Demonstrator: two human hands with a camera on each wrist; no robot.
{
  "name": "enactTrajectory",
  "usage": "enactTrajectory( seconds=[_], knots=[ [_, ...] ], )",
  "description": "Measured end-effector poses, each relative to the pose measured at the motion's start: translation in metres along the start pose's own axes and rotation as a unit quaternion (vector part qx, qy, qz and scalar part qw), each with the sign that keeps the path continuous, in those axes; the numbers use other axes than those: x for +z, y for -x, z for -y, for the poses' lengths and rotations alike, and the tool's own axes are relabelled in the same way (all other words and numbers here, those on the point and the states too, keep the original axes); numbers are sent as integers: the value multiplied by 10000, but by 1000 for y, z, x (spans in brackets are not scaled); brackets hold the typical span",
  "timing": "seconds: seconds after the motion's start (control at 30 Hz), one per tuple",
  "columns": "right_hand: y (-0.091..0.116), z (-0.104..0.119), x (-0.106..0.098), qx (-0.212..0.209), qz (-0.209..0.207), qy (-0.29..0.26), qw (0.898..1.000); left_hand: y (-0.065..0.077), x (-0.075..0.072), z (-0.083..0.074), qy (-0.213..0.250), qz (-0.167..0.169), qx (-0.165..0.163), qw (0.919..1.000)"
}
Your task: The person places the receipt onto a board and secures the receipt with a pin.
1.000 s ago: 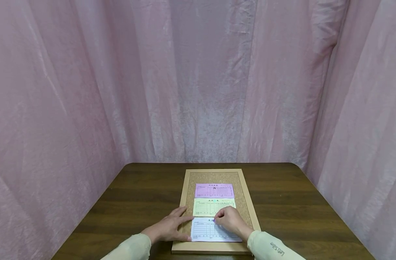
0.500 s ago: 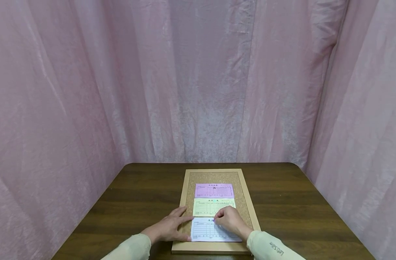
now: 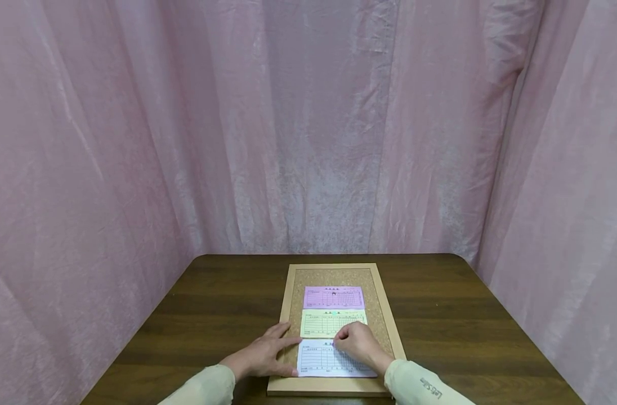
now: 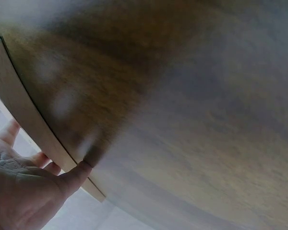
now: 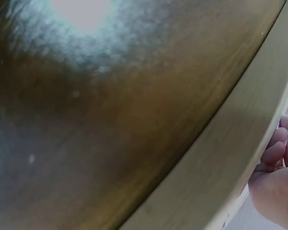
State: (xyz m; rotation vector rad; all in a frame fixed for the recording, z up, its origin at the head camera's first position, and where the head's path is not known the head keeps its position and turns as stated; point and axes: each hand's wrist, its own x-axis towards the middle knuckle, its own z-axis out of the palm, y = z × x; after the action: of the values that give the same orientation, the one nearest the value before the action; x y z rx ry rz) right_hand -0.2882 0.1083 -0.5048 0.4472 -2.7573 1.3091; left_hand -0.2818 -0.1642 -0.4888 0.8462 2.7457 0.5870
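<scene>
A white printed form (image 3: 316, 360) lies on the near part of a framed corkboard (image 3: 334, 275). My right hand (image 3: 360, 343) pinches a small purple pushpin (image 3: 333, 343) between thumb and fingertips, at the form's top edge; most of the pin is hidden. With fingers spread, my left hand (image 3: 265, 351) rests over the board's left frame, fingertips at the form's left edge. The left wrist view shows this hand (image 4: 33, 184) with a finger reaching past the frame's side. In the right wrist view, curled fingers of my right hand (image 5: 278, 167) show beyond the frame.
Farther up the board lie a yellow-green form (image 3: 316, 324) with a turquoise pin (image 3: 334, 313) and a purple form (image 3: 316, 298) with a dark pin (image 3: 334, 293). The board stands on a dark wooden table (image 3: 455, 326). Pink curtains (image 3: 329, 140) hang behind and at both sides.
</scene>
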Motion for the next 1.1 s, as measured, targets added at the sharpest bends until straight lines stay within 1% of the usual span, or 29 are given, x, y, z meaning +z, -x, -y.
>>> enactTrajectory(
  seconds=[0.23,0.6,0.87,1.1],
  knots=[
    [0,-1,1,-212,-100,157,9996,-1,-1,-1,0,-8,-10,10000],
    [0,-2,0,-194,-69,136,9997,-1,0,1,12,3,24,10000],
    [0,0,-1,-91,88,102,9999,0,-2,-1,58,13,-3,10000],
    [0,-2,0,-170,12,121,9998,0,-1,0,60,9,-9,10000]
  ],
)
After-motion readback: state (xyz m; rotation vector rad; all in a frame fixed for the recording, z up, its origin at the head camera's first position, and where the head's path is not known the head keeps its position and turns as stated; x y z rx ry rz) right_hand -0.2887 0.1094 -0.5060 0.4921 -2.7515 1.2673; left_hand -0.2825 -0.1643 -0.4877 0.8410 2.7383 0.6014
